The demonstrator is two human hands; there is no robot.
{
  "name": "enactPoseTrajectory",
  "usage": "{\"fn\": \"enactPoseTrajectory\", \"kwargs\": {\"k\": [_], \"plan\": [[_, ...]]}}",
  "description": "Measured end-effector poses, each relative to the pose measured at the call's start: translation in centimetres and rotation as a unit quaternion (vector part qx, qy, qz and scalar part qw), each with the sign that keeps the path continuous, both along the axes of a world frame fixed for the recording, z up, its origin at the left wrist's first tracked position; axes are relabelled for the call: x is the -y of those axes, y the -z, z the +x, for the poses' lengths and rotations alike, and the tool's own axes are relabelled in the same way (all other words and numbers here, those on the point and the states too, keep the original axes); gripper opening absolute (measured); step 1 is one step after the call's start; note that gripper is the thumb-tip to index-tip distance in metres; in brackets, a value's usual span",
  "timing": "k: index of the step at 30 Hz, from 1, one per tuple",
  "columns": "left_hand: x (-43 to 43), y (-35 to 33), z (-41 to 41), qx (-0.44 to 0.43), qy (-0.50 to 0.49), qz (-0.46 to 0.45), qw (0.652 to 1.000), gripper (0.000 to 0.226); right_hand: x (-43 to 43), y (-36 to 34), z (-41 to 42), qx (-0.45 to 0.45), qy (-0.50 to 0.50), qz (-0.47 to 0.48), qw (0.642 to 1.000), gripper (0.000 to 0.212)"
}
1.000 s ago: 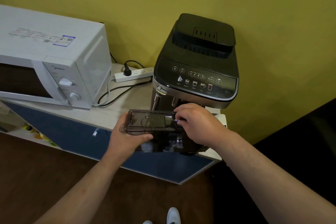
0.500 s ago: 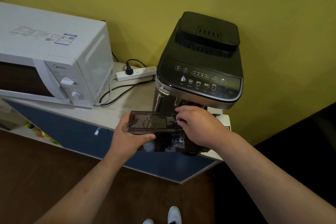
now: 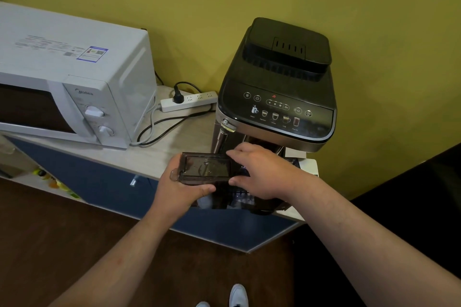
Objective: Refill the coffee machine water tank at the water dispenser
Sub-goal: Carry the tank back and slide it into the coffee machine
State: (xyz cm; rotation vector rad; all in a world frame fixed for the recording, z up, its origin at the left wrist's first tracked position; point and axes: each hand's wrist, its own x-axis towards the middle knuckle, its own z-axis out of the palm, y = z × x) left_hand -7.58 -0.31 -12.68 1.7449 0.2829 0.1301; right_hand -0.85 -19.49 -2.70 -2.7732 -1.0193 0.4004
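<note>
A black coffee machine [image 3: 279,87] stands on the countertop [image 3: 149,154] against the yellow wall, a red light lit on its panel. In front of it I hold the dark, see-through water tank [image 3: 207,168], its lid facing up. My left hand [image 3: 179,189] cups the tank's left end from below. My right hand [image 3: 262,172] grips its right end, fingers over the top and thumb on the near edge. The tank's lower part is hidden behind my hands. No water dispenser is in view.
A white microwave [image 3: 74,87] sits on the left of the counter. A white power strip [image 3: 189,102] with a black plug and cables lies between microwave and machine. Blue cabinet fronts [image 3: 99,182] are below, brown floor [image 3: 62,244] and my white shoes [image 3: 238,295] nearer.
A red light has come on at the machine's panel. My right hand has shifted its grip a little on the tank's right end. The tank stays in front of the machine.
</note>
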Motion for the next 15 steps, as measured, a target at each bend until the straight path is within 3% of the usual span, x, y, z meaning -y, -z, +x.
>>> {"fn": "enactPoseTrajectory", "kwargs": {"k": [9, 15], "plan": [[-0.2, -0.1, 0.0, -0.008, 0.009, 0.002, 1.000, 0.081, 1.9, 0.6, -0.8, 0.045, 0.036, 0.025, 0.998, 0.071], [-0.2, -0.1, -0.2, -0.015, 0.007, 0.011, 1.000, 0.072, 8.1, 1.6, -2.7, 0.097, 0.120, 0.046, 0.987, 0.055]]}}
